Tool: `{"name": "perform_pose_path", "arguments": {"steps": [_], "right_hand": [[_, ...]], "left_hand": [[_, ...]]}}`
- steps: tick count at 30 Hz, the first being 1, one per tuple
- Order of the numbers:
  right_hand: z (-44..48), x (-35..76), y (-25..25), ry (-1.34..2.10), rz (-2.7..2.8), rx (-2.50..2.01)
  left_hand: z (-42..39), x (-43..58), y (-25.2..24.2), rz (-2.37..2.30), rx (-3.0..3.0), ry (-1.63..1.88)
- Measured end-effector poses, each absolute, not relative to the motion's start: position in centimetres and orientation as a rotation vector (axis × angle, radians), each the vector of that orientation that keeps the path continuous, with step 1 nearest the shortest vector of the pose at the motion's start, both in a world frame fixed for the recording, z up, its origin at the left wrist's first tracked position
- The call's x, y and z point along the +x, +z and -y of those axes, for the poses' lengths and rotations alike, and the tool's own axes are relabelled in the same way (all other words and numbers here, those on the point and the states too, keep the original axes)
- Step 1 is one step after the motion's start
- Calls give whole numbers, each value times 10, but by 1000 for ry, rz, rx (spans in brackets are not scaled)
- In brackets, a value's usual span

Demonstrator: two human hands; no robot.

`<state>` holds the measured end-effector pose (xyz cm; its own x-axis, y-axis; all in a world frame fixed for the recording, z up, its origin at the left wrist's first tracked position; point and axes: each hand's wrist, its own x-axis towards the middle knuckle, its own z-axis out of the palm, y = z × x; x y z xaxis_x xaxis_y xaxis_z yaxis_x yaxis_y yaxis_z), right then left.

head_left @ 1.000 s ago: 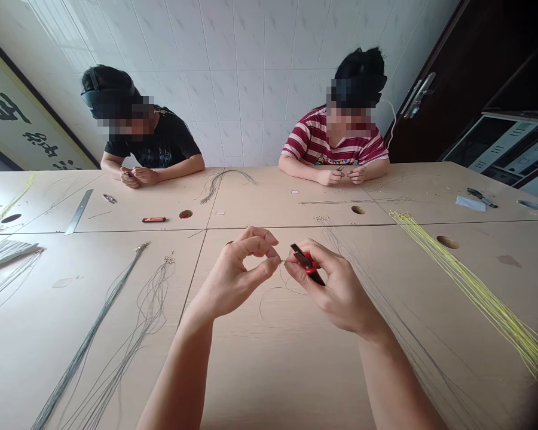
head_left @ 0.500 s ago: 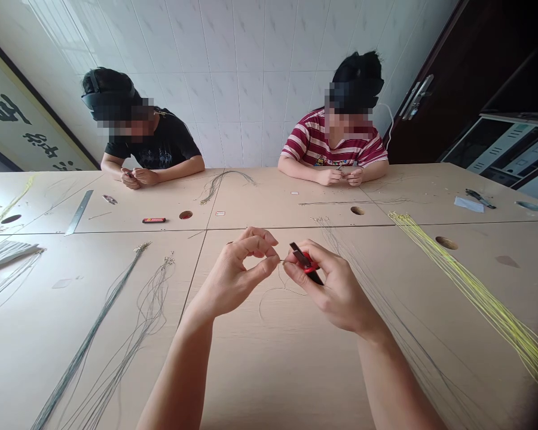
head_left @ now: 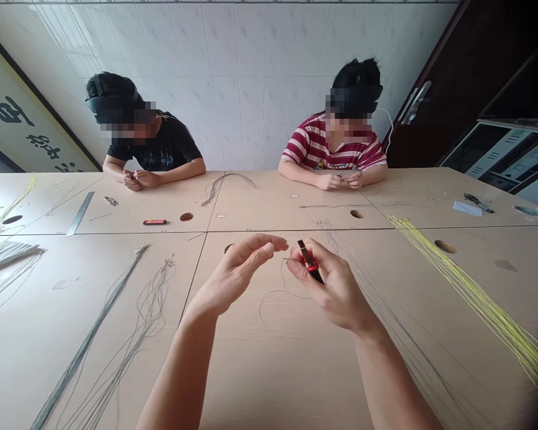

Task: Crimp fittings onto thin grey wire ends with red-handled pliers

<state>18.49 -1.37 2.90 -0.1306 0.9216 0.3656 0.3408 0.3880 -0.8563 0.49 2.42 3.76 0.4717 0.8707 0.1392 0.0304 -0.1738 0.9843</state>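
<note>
Just beyond the left fingertips, a fine cord (head_left: 283, 290) is pinched near one end by the right hand (head_left: 329, 280), thumb and index finger together; its free length droops below them in a loose curve. The same hand carries a red-and-black tool (head_left: 311, 265), tip pointing up and away from the pinch. The left hand (head_left: 233, 272) has its thumb and fingers parted, with nothing visible between them. For sound handling, the pinch is best set close to the cord's short end, the slack clear of the tool, and any left-hand contact light, since so thin a strand would probably slip or kink. Left of the left fingers lie grey-green cords (head_left: 103, 319); right of the right fingers, yellow cords (head_left: 464, 289).
</note>
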Motion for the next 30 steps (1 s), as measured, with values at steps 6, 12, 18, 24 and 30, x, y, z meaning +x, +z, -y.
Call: {"name": "perform_pose_path", "arguments": {"steps": [6, 12, 18, 24, 30], "right_hand": [[8, 189, 23, 767, 1547, -1122], [3, 192, 20, 904, 1330, -1031], [3, 195, 20, 1322, 1048, -803], [2, 198, 20, 1291, 1062, -840], [1, 201, 22, 1377, 1002, -823]], "left_hand": [[-24, 9, 35, -672, 1488, 770], [-28, 18, 30, -719, 1524, 738], [-31, 18, 25, -819, 1642, 690], [-31, 21, 24, -737, 1626, 646], [-32, 29, 14, -699, 1404, 579]]}}
